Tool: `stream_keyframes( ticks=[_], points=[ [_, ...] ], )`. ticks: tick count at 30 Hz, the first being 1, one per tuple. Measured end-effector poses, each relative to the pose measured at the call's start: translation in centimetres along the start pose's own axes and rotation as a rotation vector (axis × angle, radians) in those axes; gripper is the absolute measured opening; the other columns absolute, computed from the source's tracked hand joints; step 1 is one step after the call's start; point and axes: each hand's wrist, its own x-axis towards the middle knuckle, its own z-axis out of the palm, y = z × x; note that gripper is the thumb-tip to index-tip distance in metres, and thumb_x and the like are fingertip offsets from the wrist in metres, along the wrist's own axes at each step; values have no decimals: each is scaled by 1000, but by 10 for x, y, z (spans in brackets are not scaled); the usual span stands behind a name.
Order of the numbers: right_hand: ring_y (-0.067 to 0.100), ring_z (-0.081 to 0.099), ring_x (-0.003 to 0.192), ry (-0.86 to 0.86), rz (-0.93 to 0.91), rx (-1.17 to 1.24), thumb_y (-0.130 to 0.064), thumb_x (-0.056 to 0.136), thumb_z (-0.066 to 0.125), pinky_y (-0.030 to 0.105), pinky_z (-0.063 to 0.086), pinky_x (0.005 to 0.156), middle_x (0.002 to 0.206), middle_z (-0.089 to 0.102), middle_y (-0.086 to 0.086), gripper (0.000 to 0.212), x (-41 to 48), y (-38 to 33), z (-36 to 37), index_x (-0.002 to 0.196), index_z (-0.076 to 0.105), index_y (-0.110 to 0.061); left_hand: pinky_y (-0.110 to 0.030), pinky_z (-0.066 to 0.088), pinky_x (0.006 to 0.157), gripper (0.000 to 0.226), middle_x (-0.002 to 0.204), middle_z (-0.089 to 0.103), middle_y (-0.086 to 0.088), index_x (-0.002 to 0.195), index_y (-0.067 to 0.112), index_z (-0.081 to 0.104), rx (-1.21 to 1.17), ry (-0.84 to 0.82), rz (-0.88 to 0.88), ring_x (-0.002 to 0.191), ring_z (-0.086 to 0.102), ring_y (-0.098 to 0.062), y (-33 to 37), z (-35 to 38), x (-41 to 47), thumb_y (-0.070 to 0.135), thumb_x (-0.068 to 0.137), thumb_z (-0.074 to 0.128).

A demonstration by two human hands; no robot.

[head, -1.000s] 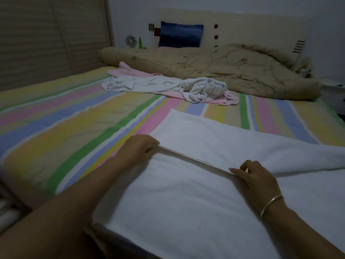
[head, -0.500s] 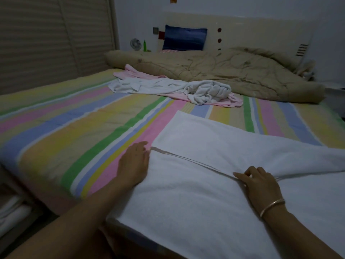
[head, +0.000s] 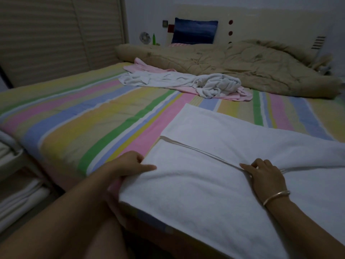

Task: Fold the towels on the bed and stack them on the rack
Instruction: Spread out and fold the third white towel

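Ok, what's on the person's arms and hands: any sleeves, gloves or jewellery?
The left forearm and right forearm are bare, with no sleeves in view. The left hand and right hand wear no gloves. A thin gold-coloured bangle circles the right wrist; the left wrist carries nothing.

Left hand low, forearm stretched forward; thumb on top, pinching the edge of the towel. Right hand palm down, fingers curled on the towel's hem, wrist straight.
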Motion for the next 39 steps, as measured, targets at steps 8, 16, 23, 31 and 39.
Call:
stream_keyframes(
  ticks=[8,16,23,31,39],
  points=[
    [34,54,59,11,-8,1,13,52,82,35,43,45,68,57,14,43,-1,-2,3,87,78,-12,-36,57,85,71,113,70,-4,117,15,68,57,-522,-79,99,68,-19,-16,-19,-50,54,61,85],
    [35,58,66,38,54,60,11,60,76,38,51,53,75,64,13,38,-12,-11,-8,92,76,-10,-34,46,88,24,114,65,0,109,14,64,848,88,-175,112,61,-23,54,-18,-64,19,87,60],
    [29,58,90,98,327,312,-10,70,49,34,46,76,97,66,7,36,-30,10,-38,97,72,-14,-36,45,79,19,104,60,-5,102,19,61,355,380,480,100,58,-28,155,64,-13,15,85,53],
    [29,63,64,161,1398,1271,9,94,37,29,54,45,96,63,23,33,-50,92,-63,125,44,1,-31,44,70,18,117,62,-6,98,17,68,356,320,1073,101,57,-28,296,189,25,13,81,63],
    [36,53,121,84,1524,1641,8,99,24,40,48,88,137,48,26,44,-48,189,-76,143,27,5,-37,48,67,27,87,66,-3,78,15,68,538,307,1191,83,61,-26,362,238,43,19,74,41]
  ],
)
